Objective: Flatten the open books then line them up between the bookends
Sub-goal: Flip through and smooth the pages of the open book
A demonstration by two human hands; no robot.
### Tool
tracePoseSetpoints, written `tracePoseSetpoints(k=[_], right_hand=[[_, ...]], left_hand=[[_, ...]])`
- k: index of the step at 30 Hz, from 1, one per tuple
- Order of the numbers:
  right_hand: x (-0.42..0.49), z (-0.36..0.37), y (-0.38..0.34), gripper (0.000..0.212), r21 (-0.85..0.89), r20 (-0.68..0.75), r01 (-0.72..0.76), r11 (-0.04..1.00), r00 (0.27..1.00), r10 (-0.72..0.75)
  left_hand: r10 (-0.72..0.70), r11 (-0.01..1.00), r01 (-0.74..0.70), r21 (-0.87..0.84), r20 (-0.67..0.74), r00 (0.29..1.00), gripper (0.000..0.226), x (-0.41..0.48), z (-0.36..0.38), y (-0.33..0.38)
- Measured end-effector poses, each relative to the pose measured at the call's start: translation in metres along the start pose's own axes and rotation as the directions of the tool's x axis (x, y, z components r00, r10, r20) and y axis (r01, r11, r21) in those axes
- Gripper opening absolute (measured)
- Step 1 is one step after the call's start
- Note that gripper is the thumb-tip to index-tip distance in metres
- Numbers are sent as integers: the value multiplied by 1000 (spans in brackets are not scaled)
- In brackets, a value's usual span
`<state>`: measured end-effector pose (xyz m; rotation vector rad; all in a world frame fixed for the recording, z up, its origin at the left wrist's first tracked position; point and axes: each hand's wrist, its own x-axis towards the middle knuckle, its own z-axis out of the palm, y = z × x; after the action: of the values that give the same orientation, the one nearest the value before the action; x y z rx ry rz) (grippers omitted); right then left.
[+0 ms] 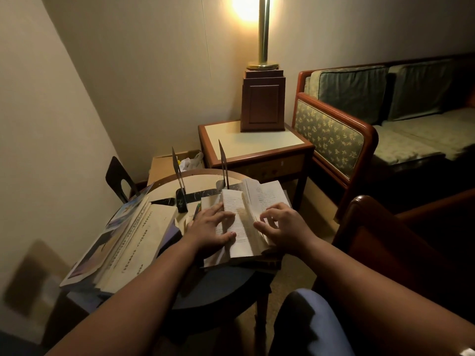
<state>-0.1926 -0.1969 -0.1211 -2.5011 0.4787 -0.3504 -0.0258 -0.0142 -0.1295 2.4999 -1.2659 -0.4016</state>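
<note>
Both my hands press on the open book (267, 199), near and right on the round desk (203, 181). My left hand (210, 227) lies flat, fingers spread, on the left page. My right hand (285, 227) sets bent fingertips on the right pages and grips nothing. Just behind the book stand the left bookend (177, 168) and right bookend (222, 163), upright. Other open books (136, 235) lie at the left.

Matt paper book (246, 217), glossy metal bookends (223, 165)

Left hand (209, 228) flat; right hand (286, 228) fingers (271, 211) bent.
</note>
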Motion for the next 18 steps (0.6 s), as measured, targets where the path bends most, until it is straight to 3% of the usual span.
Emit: tracePoseSetpoints(k=[3, 5, 8, 12, 18], right_hand=[[0, 8, -6, 50, -12, 0, 3, 1000, 1000, -3], [1, 12, -10, 51, -1, -29, -10, 1000, 1000, 10], [2, 9, -12, 50, 117, -80, -54, 992, 995, 64], [0, -6, -4, 50, 256, -186, -98, 962, 971, 149], [-3, -4, 25, 56, 219, -190, -191, 957, 954, 234]], left_hand=[[52, 998, -50, 33, -37, 998, 83, -1, -8, 1], [153, 987, -148, 61, -97, 983, 69, -3, -11, 11], [263, 960, -251, 121, -94, 960, 63, 0, -9, 28], [261, 962, -255, 95, -59, 963, 59, 6, -11, 50], [201, 979, -202, 9, 49, 978, 67, 20, -11, 67]])
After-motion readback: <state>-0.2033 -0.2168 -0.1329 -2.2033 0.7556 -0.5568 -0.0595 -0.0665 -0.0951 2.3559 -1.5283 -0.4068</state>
